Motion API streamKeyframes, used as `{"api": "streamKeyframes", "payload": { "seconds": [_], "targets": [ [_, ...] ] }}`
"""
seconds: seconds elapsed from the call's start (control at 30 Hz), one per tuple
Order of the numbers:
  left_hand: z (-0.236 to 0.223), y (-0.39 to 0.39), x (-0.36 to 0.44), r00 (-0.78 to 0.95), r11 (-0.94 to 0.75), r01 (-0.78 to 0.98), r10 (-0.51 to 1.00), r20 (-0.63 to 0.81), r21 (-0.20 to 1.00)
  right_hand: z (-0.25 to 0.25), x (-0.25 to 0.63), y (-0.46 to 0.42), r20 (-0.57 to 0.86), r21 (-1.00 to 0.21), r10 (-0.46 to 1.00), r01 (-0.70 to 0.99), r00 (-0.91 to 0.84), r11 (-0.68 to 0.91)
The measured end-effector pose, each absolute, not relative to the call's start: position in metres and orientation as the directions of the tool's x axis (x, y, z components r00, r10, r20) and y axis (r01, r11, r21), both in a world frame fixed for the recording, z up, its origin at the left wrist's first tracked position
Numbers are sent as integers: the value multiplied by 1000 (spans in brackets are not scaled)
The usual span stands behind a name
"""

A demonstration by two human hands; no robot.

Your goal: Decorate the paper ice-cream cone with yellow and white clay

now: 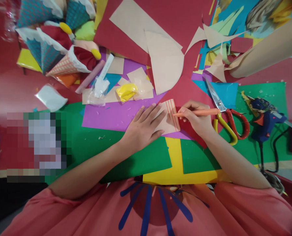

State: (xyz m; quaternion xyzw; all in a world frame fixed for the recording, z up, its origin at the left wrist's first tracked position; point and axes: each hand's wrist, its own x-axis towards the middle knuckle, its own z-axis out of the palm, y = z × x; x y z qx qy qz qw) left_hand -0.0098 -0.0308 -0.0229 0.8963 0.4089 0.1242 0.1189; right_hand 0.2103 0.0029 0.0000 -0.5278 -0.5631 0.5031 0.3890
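My left hand (144,126) lies flat with its fingers spread on a small cream piece of foam or card (164,122), covering its left part. Several orange lines run across the uncovered right end of that piece. Pinched in my right hand (197,118) is an orange marker (207,112), its tip at the striped end of the piece. Beneath both lie a purple sheet (106,114) and a red sheet (187,90). Scissors (219,105) with one yellow and one red handle rest just right of my right hand.
A blue glue gun (266,124) with a cable sits at the right on a green sheet (141,160). Stuffed cone shapes (49,49) are piled at the upper left. Cream offcuts (165,62), a rolled cream sheet (266,49) and a yellow clay packet (126,92) lie beyond my hands.
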Motion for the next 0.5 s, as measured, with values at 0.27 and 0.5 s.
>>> {"api": "streamKeyframes", "payload": {
  "seconds": [0.27, 0.5],
  "targets": [
    [-23, -31, -9, 597, -613, 726, 787, 157, 312, -3, 210, 0, -70, -992, 996, 105, -56, -63],
    [-11, -27, -12, 634, -709, 594, 703, 321, 380, -4, 210, 1, -49, -997, 998, 56, -47, -46]
  ]
}}
